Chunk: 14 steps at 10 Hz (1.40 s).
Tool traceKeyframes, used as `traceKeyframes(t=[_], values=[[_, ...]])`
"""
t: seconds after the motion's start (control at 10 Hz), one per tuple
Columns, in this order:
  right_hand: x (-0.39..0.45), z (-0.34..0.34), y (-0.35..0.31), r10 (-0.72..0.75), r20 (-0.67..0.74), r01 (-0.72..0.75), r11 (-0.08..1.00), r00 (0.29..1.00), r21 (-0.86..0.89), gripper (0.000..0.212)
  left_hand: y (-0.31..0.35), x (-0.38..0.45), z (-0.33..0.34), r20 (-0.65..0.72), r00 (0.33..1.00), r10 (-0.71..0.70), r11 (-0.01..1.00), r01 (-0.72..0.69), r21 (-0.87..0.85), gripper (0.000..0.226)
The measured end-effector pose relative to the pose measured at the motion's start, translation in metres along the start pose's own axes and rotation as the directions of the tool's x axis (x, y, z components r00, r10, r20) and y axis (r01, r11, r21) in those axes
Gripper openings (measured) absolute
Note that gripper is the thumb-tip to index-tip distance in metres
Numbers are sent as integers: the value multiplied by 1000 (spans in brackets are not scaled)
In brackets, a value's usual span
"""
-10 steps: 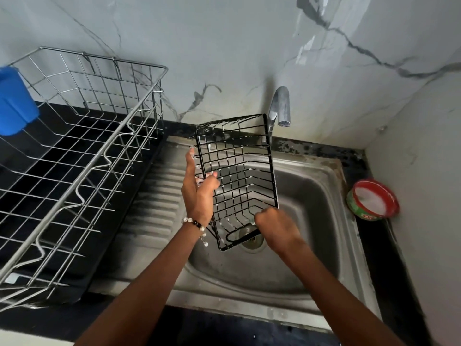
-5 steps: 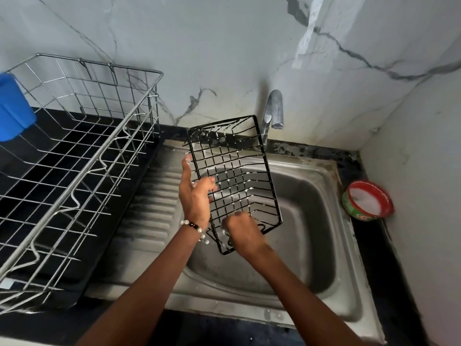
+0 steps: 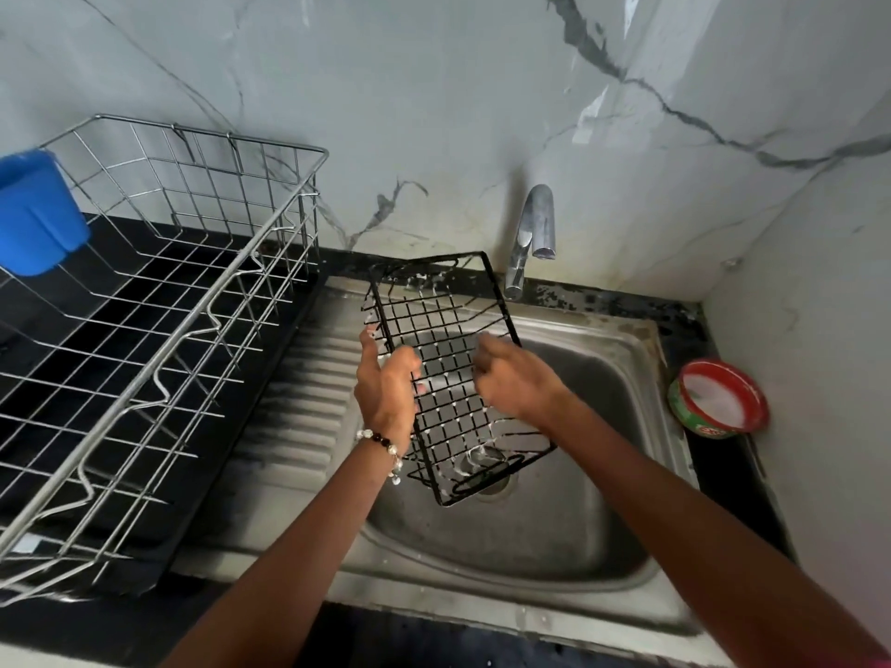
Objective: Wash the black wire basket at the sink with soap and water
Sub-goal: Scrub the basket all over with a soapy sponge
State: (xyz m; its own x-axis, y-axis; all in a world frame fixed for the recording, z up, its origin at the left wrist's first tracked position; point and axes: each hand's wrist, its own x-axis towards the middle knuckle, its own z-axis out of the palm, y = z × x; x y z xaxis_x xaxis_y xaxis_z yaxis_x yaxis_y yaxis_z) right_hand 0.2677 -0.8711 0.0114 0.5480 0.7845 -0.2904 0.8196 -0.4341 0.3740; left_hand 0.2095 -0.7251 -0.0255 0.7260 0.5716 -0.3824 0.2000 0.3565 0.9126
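The black wire basket [image 3: 436, 325] is held tilted over the steel sink [image 3: 612, 378], its lower end above the drain. White soap suds cling to its wires. My left hand [image 3: 385, 388] grips the basket's left rim, with a bead bracelet at the wrist. My right hand [image 3: 513, 378] rests on the mesh at the basket's right side, fingers curled against the wires; whether something is in that hand is hidden. The tap [image 3: 535, 233] stands behind the basket and no water runs from it.
A large silver wire dish rack [image 3: 159, 359] fills the black counter at the left, with a blue plastic cup [image 3: 36, 212] hung on its far corner. A red-rimmed green tub of white soap paste [image 3: 718, 397] sits at the right of the sink. Marble walls close the back and right.
My right hand has moved up from the basket's lower end to the middle of its right side. The basket is tilted a little more to the right, and my left hand kept its grip.
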Motion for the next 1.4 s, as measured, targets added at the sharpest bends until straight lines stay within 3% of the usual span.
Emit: traceKeyframes(t=[0.1,0.3,0.4,0.5,0.6,0.7,0.8,0.9,1.0,1.1,1.2,1.3,1.4], values=[[4,-4,23,-28,-79,19,994,997,-108,14,1,-7,-1,-5,1000,11,998,-11,59,96],[-17,31,-8,23,144,-53,976,989,213,23,16,-4,-5,-81,995,63,989,-51,142,109],[-16,56,-17,229,86,-231,740,970,632,25,15,-2,-4,-95,994,50,985,-33,172,110],[-9,53,-9,169,66,-175,786,983,592,28,20,-10,-1,-42,999,9,989,-3,145,100],[3,48,5,278,63,-243,680,958,692,34,18,-13,3,9,1000,1,989,-2,147,96],[2,34,13,440,-59,-194,507,896,840,20,23,-18,6,44,999,-19,986,11,168,101],[-12,3,-2,624,0,19,-23,782,1000,27,23,-13,4,3,999,-52,972,50,231,107],[-21,-9,-30,461,203,43,-469,864,882,22,25,-13,9,-19,995,-93,968,95,232,107],[-25,-18,-48,296,271,-54,-579,916,814,21,20,-12,14,-34,986,-164,960,168,226,108],[-27,-21,-42,212,297,-115,-600,931,791,28,24,-14,15,-56,974,-221,954,228,194,108],[-34,-22,-28,157,218,-122,-466,963,876,38,25,-15,17,-50,941,-335,933,339,117,116],[-41,-26,-14,146,140,-108,-213,979,971,21,31,-17,17,32,899,-437,894,430,127,119],[-48,-29,9,203,178,-137,-201,963,970,17,35,-16,13,142,887,-439,879,391,273,98]])
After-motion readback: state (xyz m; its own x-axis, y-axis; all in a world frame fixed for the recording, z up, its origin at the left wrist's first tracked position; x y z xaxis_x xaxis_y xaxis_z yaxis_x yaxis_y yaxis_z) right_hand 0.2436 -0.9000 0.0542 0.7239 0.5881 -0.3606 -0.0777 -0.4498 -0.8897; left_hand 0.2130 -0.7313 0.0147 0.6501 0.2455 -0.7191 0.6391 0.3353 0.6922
